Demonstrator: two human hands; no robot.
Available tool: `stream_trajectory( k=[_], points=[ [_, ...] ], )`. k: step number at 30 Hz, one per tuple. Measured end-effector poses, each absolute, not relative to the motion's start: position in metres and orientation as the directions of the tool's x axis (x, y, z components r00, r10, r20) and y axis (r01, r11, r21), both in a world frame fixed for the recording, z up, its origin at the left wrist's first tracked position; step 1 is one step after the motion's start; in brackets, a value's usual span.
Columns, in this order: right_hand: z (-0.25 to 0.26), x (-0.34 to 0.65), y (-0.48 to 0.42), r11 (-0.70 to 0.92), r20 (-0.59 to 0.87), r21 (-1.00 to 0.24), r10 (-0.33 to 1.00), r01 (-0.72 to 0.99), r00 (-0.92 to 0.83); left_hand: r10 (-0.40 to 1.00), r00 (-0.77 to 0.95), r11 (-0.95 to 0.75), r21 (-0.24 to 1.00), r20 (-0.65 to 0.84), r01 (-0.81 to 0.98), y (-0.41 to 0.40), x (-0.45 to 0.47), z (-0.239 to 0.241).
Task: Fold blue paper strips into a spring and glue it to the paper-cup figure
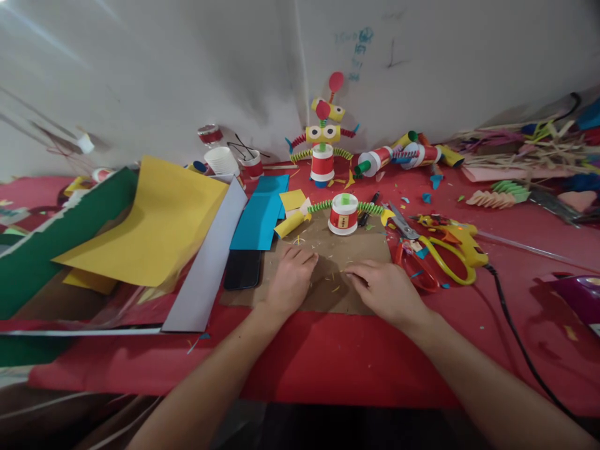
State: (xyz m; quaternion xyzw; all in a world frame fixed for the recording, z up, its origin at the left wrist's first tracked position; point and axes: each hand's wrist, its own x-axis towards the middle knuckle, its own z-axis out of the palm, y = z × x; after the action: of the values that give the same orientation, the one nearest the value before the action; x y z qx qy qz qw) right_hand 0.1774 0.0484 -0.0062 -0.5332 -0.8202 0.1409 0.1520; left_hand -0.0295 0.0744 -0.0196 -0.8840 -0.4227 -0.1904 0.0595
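My left hand (pixel 291 281) rests on a brown cardboard sheet (pixel 332 299), its fingers curled in together with nothing visible in them. To its right, my right hand (pixel 387 289) lies on the same sheet with bent fingers and thumb drawn close, and I see nothing held there either. Beyond both hands stands an upright red-and-white paper cup figure (pixel 344 215) with green folded-paper arms and yellow paper hands. A yellow paper tube (pixel 289 224) lies left of this cup. Small paper scraps are scattered over the cardboard between my hands.
A black phone (pixel 242 270), blue paper (pixel 255 222) and a large yellow sheet (pixel 150 225) lie left. Scissors with yellow handles (pixel 462 275), red-handled scissors (pixel 430 286) and a corded yellow glue gun (pixel 470 245) lie right. Another cup figure (pixel 322 164) stands by the wall.
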Motion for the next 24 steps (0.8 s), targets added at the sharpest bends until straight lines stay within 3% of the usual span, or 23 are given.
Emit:
stream_trajectory(
  k=[10, 16, 21, 24],
  points=[
    [-0.003, 0.172, 0.045, 0.324, 0.120, -0.399, 0.946, 0.858, -0.302, 0.757, 0.539, -0.604, 0.077, 0.370, 0.794, 0.070, -0.025, -0.019],
    [0.007, 0.150, 0.056, 0.297, -0.032, -0.313, 0.946, 0.902, -0.323, 0.782, 0.507, -0.558, 0.046, 0.362, 0.828, 0.065, -0.020, -0.017],
    [-0.005, 0.138, 0.083, 0.295, -0.018, -0.578, 0.927, 0.761, -0.373, 0.793, 0.447, -0.556, 0.193, 0.415, 0.808, 0.070, -0.024, -0.019],
    [-0.015, 0.138, 0.090, 0.288, 0.020, -0.666, 0.929, 0.688, -0.369, 0.790, 0.397, -0.561, 0.287, 0.467, 0.777, 0.075, -0.027, -0.023]
  ],
)
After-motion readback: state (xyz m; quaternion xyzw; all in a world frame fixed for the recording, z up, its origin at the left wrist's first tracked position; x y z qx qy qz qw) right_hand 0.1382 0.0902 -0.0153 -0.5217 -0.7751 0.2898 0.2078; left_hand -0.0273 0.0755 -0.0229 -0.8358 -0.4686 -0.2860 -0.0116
